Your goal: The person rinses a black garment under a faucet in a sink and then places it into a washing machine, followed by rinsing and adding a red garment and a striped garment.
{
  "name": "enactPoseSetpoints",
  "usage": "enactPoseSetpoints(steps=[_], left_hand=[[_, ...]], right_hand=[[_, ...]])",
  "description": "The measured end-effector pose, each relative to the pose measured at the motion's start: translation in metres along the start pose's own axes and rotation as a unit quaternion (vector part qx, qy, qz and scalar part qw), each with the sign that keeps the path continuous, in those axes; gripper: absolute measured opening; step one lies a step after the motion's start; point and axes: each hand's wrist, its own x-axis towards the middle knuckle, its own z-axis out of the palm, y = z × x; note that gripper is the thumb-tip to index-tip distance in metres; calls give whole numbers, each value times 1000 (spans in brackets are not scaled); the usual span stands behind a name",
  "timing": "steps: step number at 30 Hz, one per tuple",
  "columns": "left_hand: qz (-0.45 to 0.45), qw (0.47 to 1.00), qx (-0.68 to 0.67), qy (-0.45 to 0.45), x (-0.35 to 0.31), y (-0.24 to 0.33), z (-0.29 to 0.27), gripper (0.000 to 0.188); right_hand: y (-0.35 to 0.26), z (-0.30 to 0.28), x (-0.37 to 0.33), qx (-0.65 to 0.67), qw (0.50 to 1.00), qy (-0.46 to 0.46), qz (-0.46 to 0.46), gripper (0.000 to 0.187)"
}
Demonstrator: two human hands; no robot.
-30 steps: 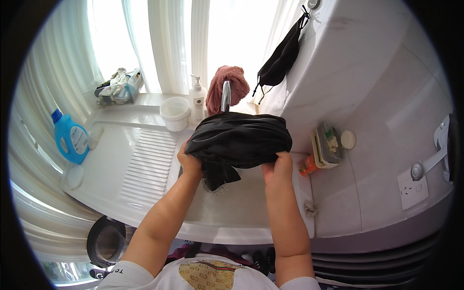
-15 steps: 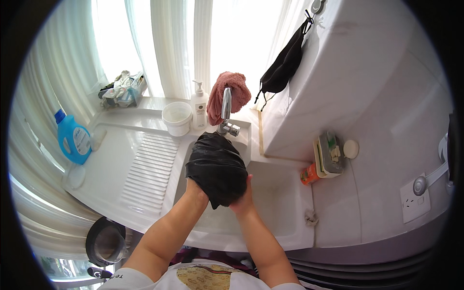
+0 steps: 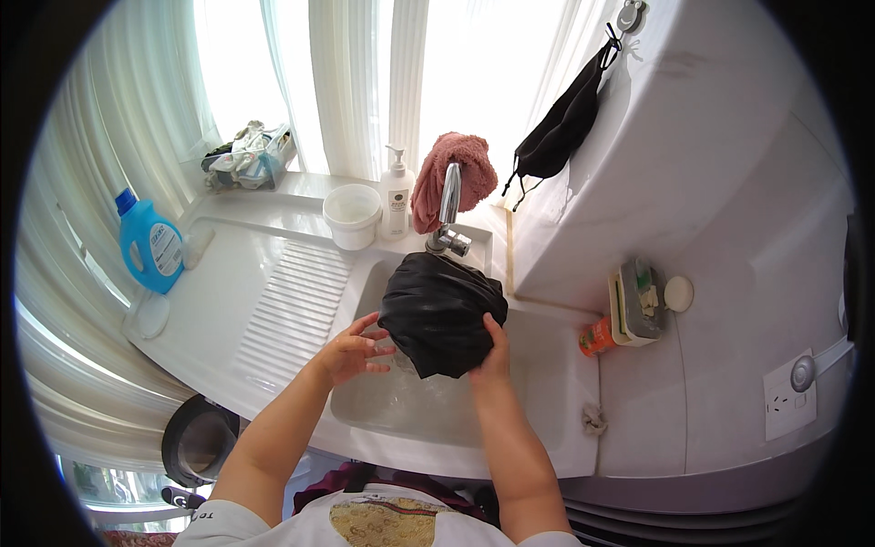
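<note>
A rounded, glossy black cloth (image 3: 441, 314) with folds across it is held under the chrome faucet (image 3: 451, 201), above the white sink basin (image 3: 529, 365). It is too bunched to tell what kind of article it is. My right hand (image 3: 494, 351) grips its lower right edge, thumb on top and the other fingers hidden beneath. Just left of the cloth, my left hand (image 3: 351, 351) is open with fingers spread, its fingertips close to the cloth's edge. Some water shows in the basin under the cloth.
A ribbed washboard (image 3: 293, 305) is left of the basin, with a blue detergent bottle (image 3: 150, 246) beyond. Behind stand a white tub (image 3: 353, 217) and a pump bottle (image 3: 396, 196). A pink towel (image 3: 456, 169) drapes behind the faucet; an orange can (image 3: 597, 337) sits right.
My left hand has let go of the black cloth and moved left, its fingers spreading. My right hand still holds the cloth, which now looks rounder and more spread out.
</note>
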Motion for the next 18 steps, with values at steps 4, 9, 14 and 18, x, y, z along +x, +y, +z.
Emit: enactPoseSetpoints(steps=[4, 9, 14, 18], left_hand=[[-94, 972, -214, -37, -1, 28, 21, 80], [-122, 969, -217, -2, 24, 20, 58, 80], [-122, 956, -268, -5, 22, -1, 59, 54], [-108, 961, -250, 36, 22, -9, 58, 54]], right_hand=[[-18, 2, -5, -89, 995, -7, -35, 48], [-1, 18, -24, -134, 988, -78, 1, 50], [1, 16, -25, -121, 977, -170, 40, 62], [-2, 13, -19, -98, 969, -191, 121, 67]])
